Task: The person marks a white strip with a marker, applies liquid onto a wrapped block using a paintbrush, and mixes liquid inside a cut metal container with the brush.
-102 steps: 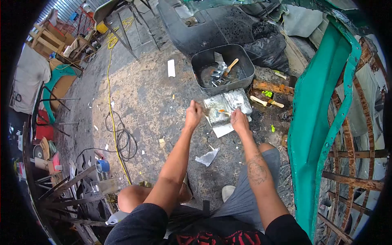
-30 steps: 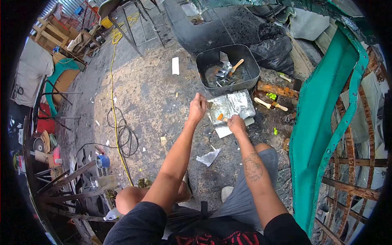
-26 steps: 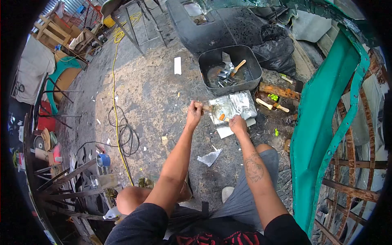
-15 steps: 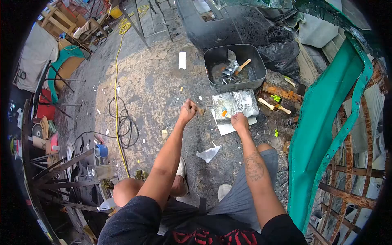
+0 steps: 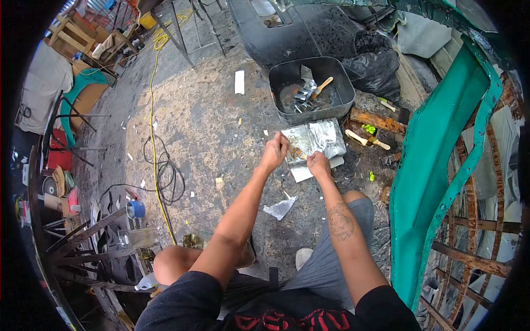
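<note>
Left hand (image 5: 276, 151) has come in closer, so now both hands are close together by the brush (image 5: 297, 153), at the near left corner of the silver block (image 5: 327, 135). Its fingers are closed, but I can't tell on what; the right hand (image 5: 318, 164) pinches the brush.

A lone head-worn camera looks forward and steeply down past the wearer's forearms (image 5: 234, 220) (shirt front (image 5: 287, 314) at bottom) toward a littered workshop floor (image 5: 204, 132).
</note>
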### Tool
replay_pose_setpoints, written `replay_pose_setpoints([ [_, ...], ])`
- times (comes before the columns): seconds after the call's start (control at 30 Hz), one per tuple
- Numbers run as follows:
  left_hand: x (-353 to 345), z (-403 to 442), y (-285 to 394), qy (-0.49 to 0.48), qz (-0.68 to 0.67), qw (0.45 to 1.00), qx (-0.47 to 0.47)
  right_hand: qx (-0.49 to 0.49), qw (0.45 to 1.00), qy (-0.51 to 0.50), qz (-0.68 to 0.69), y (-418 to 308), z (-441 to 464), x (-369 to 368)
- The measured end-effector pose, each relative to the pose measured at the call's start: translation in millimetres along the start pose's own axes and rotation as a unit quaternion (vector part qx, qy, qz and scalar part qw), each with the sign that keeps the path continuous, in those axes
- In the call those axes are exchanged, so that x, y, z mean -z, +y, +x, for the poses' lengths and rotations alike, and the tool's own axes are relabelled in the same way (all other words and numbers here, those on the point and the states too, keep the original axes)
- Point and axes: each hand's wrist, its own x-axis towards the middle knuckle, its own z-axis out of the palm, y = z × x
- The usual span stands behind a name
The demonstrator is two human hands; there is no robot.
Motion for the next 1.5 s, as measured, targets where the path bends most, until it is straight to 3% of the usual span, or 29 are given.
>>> replay_pose_setpoints([
  [0.17,-6.7,-4.7,6.1,0.008,0.014,1.0,0.007,0.013,0.999,0.027,0.01,3.7,1.2,-4.0],
  [0.3,-9.0,1.0,14.2,-0.035,0.004,0.998,-0.052,0.002,1.0,0.005,-0.002,-3.0,0.8,1.2],
  [0.4,-4.2,12.9,6.0,-0.033,0.065,0.996,-0.044,0.011,1.0,-0.002,-0.014,2.5,0.8,-2.5],
  [0.47,-1.7,23.5,3.4,-0.048,0.02,0.999,0.0,0.026,1.0,0.0,-0.009,5.5,5.2,-2.5],
  [0.53,-5.4,27.5,-0.4,-0.035,0.045,0.995,-0.084,0.014,1.0,0.013,-0.002,3.9,4.7,-4.3],
  [0.57,-8.9,25.0,5.1,-0.055,-0.008,0.989,-0.133,0.013,1.0,0.014,0.002,2.2,5.7,-6.0],
  [0.67,-6.9,22.8,8.9,-0.081,0.023,0.995,-0.057,0.006,1.0,0.011,0.004,3.7,5.5,-5.8],
  [0.73,-5.4,32.9,6.6,-0.061,0.044,0.995,-0.072,0.009,1.0,0.007,0.006,3.6,2.9,-2.2],
  [0.8,-3.2,38.2,12.3,-0.101,0.064,0.991,-0.055,0.003,1.0,0.016,0.011,2.2,3.0,-2.8],
  [0.83,-5.8,34.5,16.9,-0.099,-0.008,0.99,-0.103,0.003,1.0,0.016,0.013,1.1,4.6,-2.8],
  [0.87,-12.3,31.1,15.1,-0.107,0.056,0.986,-0.111,0.002,1.0,0.008,0.011,1.5,5.5,-2.5],
  [1.07,7.7,27.3,-10.8,-0.036,0.06,0.996,-0.05,0.037,0.999,0.018,-0.005,0.9,0.1,2.3],
  [1.13,9.8,11.3,-28.7,0.083,0.013,0.994,-0.063,0.043,0.999,0.02,0.001,1.5,0.6,6.8],
  [1.17,11.1,4.8,-34.6,0.122,-0.085,0.988,-0.034,0.049,0.998,0.036,0.013,1.4,-0.4,9.1],
  [1.2,13.1,-3.0,-41.2,0.122,-0.084,0.988,-0.031,0.054,0.997,0.051,0.024,1.1,-2.5,10.1],
  [1.27,19.1,-17.7,-50.4,0.065,-0.263,0.949,0.161,0.045,0.998,0.03,0.013,-1.3,-3.1,11.9],
  [1.33,19.9,-23.1,-54.5,0.065,-0.259,0.949,0.166,0.029,0.999,-0.007,0.014,-3.4,-1.2,17.2],
  [1.5,40.5,-26.3,-57.8,-0.054,-0.235,0.951,0.193,0.091,0.994,0.037,0.037,2.5,-3.8,16.6],
])
